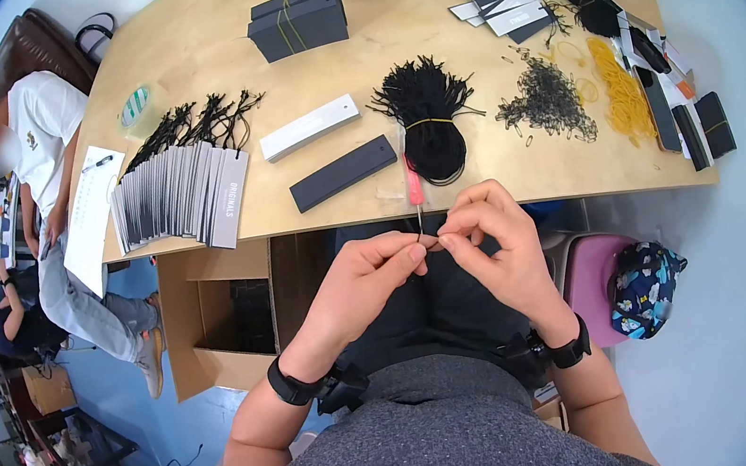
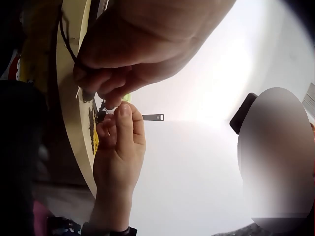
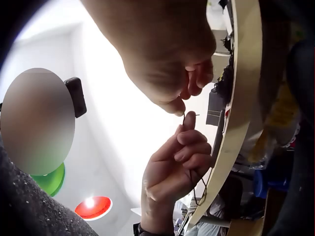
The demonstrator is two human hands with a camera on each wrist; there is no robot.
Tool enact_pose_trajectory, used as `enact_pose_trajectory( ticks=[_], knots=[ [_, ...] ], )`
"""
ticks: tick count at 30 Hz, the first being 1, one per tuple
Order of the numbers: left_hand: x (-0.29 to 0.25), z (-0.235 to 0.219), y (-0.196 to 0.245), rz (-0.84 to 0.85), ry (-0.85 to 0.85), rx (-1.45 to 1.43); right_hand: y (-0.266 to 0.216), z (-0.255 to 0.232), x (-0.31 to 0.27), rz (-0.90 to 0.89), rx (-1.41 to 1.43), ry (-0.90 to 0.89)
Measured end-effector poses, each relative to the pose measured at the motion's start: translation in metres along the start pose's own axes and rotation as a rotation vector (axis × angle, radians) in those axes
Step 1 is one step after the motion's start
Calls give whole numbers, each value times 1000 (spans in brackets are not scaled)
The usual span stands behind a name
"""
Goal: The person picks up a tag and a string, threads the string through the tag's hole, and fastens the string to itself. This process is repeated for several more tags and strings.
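Observation:
In the head view my left hand [image 1: 354, 285] and right hand [image 1: 501, 251] meet at the fingertips in front of the table edge. The left fingers curl round a thin dark cord [image 3: 198, 197], whose loop hangs below that hand in the right wrist view. Between thumb and finger my right hand [image 2: 119, 160] pinches a thin dark piece [image 3: 184, 118] at the left fingertips; whether it is cord or a pin, I cannot tell. Just beyond the hands lie a red-handled tool [image 1: 413, 185] and a banded bundle of black cords [image 1: 433, 134].
On the table [image 1: 206, 61] are a row of corded tags [image 1: 172, 196], a white stack [image 1: 311, 127], a dark stack [image 1: 344, 173], a pile of small dark pins [image 1: 550, 98] and yellow bands [image 1: 617, 89]. A cardboard box [image 1: 184, 326] stands below. Another person sits at the left.

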State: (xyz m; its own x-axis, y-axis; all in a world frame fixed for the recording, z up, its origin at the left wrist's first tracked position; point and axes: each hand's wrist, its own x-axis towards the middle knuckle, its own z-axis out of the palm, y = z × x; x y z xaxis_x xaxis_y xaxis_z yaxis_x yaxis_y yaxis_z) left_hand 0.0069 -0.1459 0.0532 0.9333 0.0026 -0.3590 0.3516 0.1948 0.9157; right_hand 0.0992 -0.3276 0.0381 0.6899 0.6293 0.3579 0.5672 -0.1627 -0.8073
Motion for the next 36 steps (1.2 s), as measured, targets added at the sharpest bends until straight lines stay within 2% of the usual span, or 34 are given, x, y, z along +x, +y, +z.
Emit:
enact_pose_trajectory(
  ticks=[2, 3, 5, 6, 10, 12, 13, 15, 20, 22, 26, 28, 29, 31, 32, 34, 36],
  knots=[
    [-3, 1, 2, 61, -10, 83, 5, 1, -2, 223, 393, -24],
    [-4, 1, 2, 121, -24, 169, 5, 3, -1, 224, 394, -24],
    [-5, 1, -1, 144, -32, 184, 4, 5, 2, 376, 756, -1],
    [-5, 1, -2, 171, -38, 197, 0, 1, 4, 445, 823, -31],
    [-8, 0, 0, 151, -10, 171, -3, -7, 0, 466, 775, -68],
    [-6, -1, 0, 139, -17, 0, -6, -8, -3, 97, 289, -35],
    [-6, -2, 0, 138, -16, 0, -7, -8, -4, 97, 289, -35],
    [-6, -5, 0, 27, -19, -294, -9, -7, -5, -95, 53, -7],
    [-5, -9, -1, 27, -50, -402, -1, 7, -11, -91, 7, 60],
    [-6, -10, 0, 0, -60, -439, 2, 9, -9, -195, -49, 65],
    [-9, -9, -1, 1, -37, -348, 2, 6, -3, -197, 42, 54],
    [-10, -11, -5, 82, -77, -197, 3, 6, -3, 129, 558, 1],
    [-11, -10, -4, 80, -80, -196, 3, 5, 0, 131, 557, 4],
    [-15, -8, 3, 45, -69, -57, 1, 2, 8, 367, 912, -62],
    [-15, -7, 3, 44, -71, -56, 0, 1, 11, 453, 923, -122],
    [-15, -3, 3, 118, -44, -25, 5, 5, 9, 464, 970, -137],
    [-15, -4, 0, 123, -59, -5, 8, 7, 8, 477, 1015, -155]
  ],
)
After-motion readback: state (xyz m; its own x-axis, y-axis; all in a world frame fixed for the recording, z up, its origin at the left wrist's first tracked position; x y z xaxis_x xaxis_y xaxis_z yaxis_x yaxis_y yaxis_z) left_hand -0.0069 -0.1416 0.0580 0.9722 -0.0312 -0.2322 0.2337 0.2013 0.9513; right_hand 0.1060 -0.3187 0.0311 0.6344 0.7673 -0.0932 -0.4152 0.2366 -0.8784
